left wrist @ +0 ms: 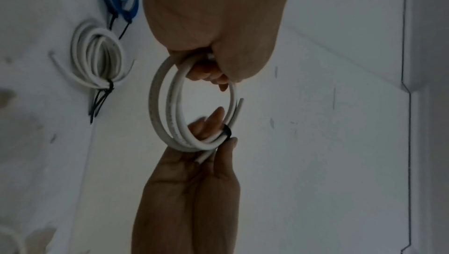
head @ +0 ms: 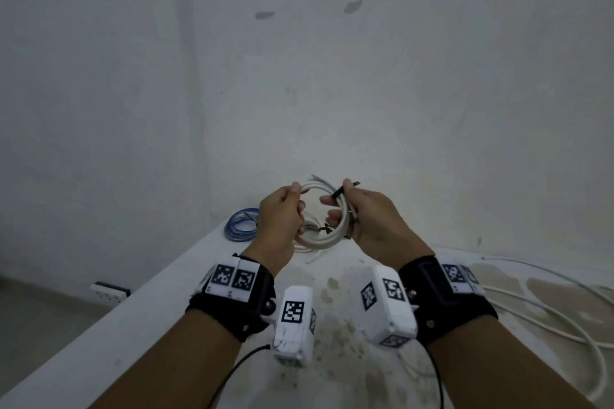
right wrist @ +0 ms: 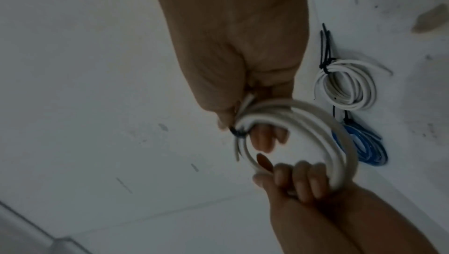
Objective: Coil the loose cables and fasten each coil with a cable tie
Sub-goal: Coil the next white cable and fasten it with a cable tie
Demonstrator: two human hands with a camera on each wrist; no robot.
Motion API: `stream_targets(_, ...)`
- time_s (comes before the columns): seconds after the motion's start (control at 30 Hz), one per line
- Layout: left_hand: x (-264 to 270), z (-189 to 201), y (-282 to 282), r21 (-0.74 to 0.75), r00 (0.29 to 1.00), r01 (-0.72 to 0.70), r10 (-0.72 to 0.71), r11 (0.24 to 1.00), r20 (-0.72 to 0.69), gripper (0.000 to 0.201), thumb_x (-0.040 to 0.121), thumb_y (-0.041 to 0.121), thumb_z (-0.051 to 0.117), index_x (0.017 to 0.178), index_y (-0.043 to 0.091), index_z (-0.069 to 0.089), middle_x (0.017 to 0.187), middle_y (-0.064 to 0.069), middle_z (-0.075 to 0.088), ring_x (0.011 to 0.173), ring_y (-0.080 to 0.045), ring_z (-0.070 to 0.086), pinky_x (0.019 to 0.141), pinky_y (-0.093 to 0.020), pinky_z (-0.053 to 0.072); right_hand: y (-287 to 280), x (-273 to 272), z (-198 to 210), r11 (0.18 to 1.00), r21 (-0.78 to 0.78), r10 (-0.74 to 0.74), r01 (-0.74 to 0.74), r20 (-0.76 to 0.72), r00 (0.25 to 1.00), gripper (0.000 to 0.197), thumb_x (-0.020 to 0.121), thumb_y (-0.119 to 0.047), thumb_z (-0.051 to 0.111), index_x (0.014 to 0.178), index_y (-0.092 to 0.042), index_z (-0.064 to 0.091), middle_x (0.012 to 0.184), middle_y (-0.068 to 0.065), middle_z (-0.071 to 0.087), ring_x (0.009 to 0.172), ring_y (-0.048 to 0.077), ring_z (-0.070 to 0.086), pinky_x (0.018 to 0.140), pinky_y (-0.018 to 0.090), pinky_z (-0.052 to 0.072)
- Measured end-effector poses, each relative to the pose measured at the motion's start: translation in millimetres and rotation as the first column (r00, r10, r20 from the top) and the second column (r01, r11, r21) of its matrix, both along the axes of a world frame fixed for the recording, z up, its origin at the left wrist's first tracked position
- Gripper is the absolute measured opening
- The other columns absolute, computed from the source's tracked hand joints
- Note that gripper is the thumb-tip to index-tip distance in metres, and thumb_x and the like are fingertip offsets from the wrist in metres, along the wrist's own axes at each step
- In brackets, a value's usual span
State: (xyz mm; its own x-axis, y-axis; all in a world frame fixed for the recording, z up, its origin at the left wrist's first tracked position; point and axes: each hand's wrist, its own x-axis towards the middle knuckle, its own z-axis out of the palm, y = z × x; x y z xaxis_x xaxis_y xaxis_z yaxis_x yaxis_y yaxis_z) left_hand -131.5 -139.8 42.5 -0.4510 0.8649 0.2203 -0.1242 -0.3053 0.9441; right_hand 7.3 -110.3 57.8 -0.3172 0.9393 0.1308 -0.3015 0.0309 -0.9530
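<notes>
A white cable coil (head: 324, 237) hangs in the air above the table, held between both hands. My left hand (head: 282, 212) grips its left side with the fingers curled through the loop (right wrist: 298, 179). My right hand (head: 362, 212) holds the opposite side, with the thumb and fingers pinching the strands where a black cable tie (head: 339, 193) wraps them. In the left wrist view the black cable tie (left wrist: 227, 131) sits round the white cable coil (left wrist: 157, 104) by the right thumb. The cable's cut ends stick out beside the tie (right wrist: 237, 133).
On the white table (head: 133, 325), near the wall, lie a tied white coil (right wrist: 347, 85) and a tied blue coil (head: 241, 226). Loose white cable (head: 531, 304) sprawls at the right. The table's left edge drops to a floor with a power strip (head: 109, 290).
</notes>
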Motion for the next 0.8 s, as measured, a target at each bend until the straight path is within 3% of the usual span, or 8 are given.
stream_targets(0.1,-27.0,-1.3,1.2,-0.037,0.996,-0.033,0.03,0.999,-0.09,0.027,0.102,0.027,0.048,0.09,0.012,0.068,0.063,0.001,0.046,0.048,-0.012,0.034,0.044,-0.023,0.029,6.1,1.3,-5.2,0.978,-0.003,0.208,-0.211,0.185,0.961,0.029,0.101,-0.023,0.052,0.112,0.0,0.066,0.106,0.011,0.074,0.087,0.021,0.071,0.086,0.039,0.058)
stream_targets(0.3,-54.6,-9.2,16.9,-0.134,0.991,-0.023,0.004,0.991,-0.137,0.028,0.101,0.025,0.052,0.094,0.004,0.069,0.065,-0.003,0.055,0.051,-0.015,0.045,0.05,-0.028,0.042,30.0,-21.1,-11.8,0.982,-0.036,0.187,-0.184,0.279,0.942,0.021,0.098,-0.013,0.057,0.107,0.004,0.066,0.092,0.012,0.073,0.071,0.015,0.071,0.063,0.033,0.061)
stream_targets(0.4,-66.2,-17.6,31.5,-0.245,0.999,-0.012,0.0,0.969,-0.05,0.033,0.1,0.03,0.051,0.08,0.006,0.061,0.07,-0.007,0.06,0.063,-0.02,0.057,0.073,-0.036,0.054,59.9,-30.8,-20.2,0.993,-0.076,0.109,-0.091,0.279,0.954,0.019,0.099,-0.011,0.055,0.103,0.005,0.066,0.09,0.012,0.073,0.073,0.019,0.069,0.063,0.034,0.062)
stream_targets(0.47,-72.8,-30.5,39.9,-0.367,0.997,-0.012,-0.016,0.93,-0.074,0.034,0.101,0.035,0.047,0.076,0.013,0.052,0.076,-0.005,0.054,0.076,-0.021,0.053,0.081,-0.036,0.049,86.4,-38.0,-30.1,0.994,-0.109,0.018,0.014,0.288,0.958,0.019,0.1,-0.011,0.054,0.099,0.005,0.065,0.089,0.013,0.071,0.074,0.022,0.067,0.065,0.035,0.062)
stream_targets(0.6,-79.7,-60.5,46.7,-0.5,0.993,0.031,-0.085,0.866,-0.086,0.029,0.101,0.035,0.047,0.075,0.022,0.044,0.077,0.001,0.046,0.082,-0.02,0.048,0.085,-0.036,0.041,136.2,-59.9,-53.3,0.975,-0.187,-0.057,0.121,0.314,0.948,0.021,0.099,-0.007,0.054,0.085,0.006,0.061,0.087,0.016,0.067,0.072,0.026,0.064,0.051,0.035,0.059)
stream_targets(0.7,-79.8,-78.4,47.0,-0.593,0.985,0.106,-0.164,0.798,-0.044,0.019,0.101,0.034,0.048,0.088,0.021,0.048,0.082,0.0,0.044,0.091,-0.021,0.046,0.086,-0.035,0.039,164.2,-76.5,-74.6,0.97,-0.179,-0.086,0.164,0.377,0.922,0.018,0.098,-0.003,0.054,0.084,0.007,0.06,0.087,0.019,0.067,0.071,0.027,0.063,0.077,0.045,0.058)
stream_targets(0.73,-80.6,-84.1,48.2,-0.618,0.983,0.107,-0.177,0.779,-0.053,0.016,0.102,0.031,0.048,0.092,0.018,0.05,0.082,-0.002,0.043,0.088,-0.02,0.046,0.084,-0.034,0.039,170.5,-79.9,-83.0,0.977,-0.14,-0.083,0.163,0.455,0.886,0.016,0.097,-0.004,0.053,0.084,0.003,0.06,0.09,0.017,0.067,0.073,0.025,0.063,0.079,0.043,0.058)
stream_targets(0.8,-83.5,-92.9,52.0,-0.636,0.987,0.07,-0.148,0.768,-0.07,0.017,0.102,0.027,0.049,0.09,0.014,0.049,0.08,-0.003,0.041,0.082,-0.019,0.043,0.08,-0.032,0.038,179.4,-85.8,-97.6,0.984,-0.107,-0.062,0.142,0.54,0.839,0.013,0.095,-0.006,0.054,0.084,-0.011,0.059,0.093,0.008,0.064,0.078,0.021,0.065,0.065,0.03,0.059)
